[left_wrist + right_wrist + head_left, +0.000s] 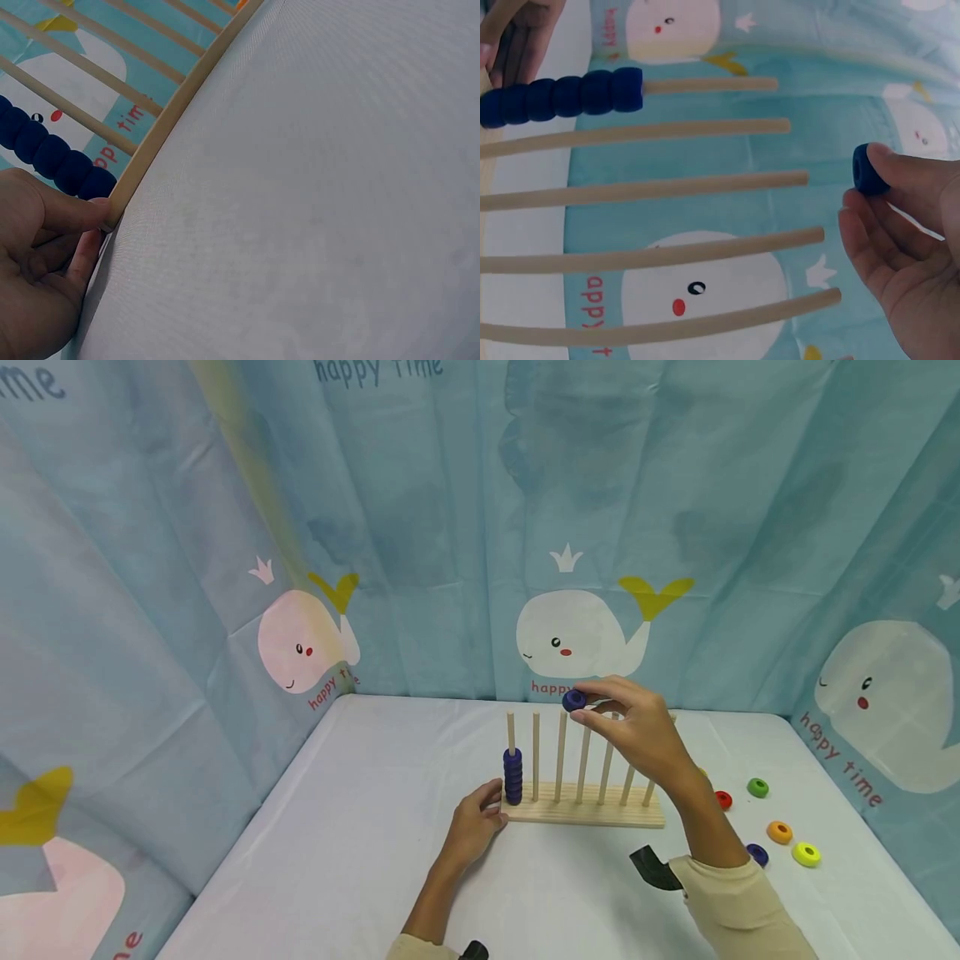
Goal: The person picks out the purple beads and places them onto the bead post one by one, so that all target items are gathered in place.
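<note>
A wooden peg stand (585,812) with a row of upright pegs is on the white table. Several dark blue beads (513,777) are stacked on its leftmost peg, and bare wood shows above them. My left hand (474,825) holds the base's left end, with the thumb and a finger at the corner (114,214) in the left wrist view. Between thumb and fingertips my right hand (636,722) pinches one dark blue bead (573,700). That bead is above the peg tops, near the third peg from the left. Its hole shows in the right wrist view.
Loose beads lie on the table to the right: green (758,787), red (723,800), orange (780,832), yellow (806,854) and dark blue (757,855). My right forearm passes close to them. A blue whale-print curtain (435,610) hangs around the table (360,827).
</note>
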A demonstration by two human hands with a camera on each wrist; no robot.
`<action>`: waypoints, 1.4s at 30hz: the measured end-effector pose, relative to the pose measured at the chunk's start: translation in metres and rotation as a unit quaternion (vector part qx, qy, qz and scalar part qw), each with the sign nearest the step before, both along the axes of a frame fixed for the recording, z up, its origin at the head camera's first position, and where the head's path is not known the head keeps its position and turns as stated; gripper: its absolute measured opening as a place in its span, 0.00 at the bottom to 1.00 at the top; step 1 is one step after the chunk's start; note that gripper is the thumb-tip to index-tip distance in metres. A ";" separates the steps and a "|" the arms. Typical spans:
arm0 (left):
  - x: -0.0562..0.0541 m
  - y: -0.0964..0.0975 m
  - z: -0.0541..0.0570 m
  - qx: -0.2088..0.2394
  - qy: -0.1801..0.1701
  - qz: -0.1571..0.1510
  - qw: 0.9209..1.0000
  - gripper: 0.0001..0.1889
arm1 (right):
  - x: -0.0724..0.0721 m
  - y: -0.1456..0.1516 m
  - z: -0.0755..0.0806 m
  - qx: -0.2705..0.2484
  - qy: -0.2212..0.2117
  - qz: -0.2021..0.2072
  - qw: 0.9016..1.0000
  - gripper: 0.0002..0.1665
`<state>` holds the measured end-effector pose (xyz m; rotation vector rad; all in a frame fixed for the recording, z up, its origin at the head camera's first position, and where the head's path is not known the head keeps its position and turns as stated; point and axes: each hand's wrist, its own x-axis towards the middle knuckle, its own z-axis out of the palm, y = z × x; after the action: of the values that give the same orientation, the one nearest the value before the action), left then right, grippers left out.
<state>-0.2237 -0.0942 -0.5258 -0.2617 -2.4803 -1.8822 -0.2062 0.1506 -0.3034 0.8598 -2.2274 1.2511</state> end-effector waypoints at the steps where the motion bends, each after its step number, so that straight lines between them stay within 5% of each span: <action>1: 0.000 0.000 0.000 0.002 0.001 -0.001 1.000 0.31 | -0.002 -0.001 -0.001 -0.003 0.000 0.006 1.000 0.19; 12: -0.001 0.001 0.001 0.010 -0.006 -0.003 1.000 0.30 | -0.034 -0.011 -0.025 -0.007 0.007 0.036 0.999 0.21; 42: 0.001 -0.001 0.003 0.005 -0.008 -0.008 1.000 0.32 | -0.041 -0.050 -0.031 0.069 -0.014 0.028 0.997 0.22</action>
<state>-0.2232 -0.0948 -0.5226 -0.2671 -2.4856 -1.9095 -0.2471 0.1010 -0.3346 0.9674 -2.3494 1.1494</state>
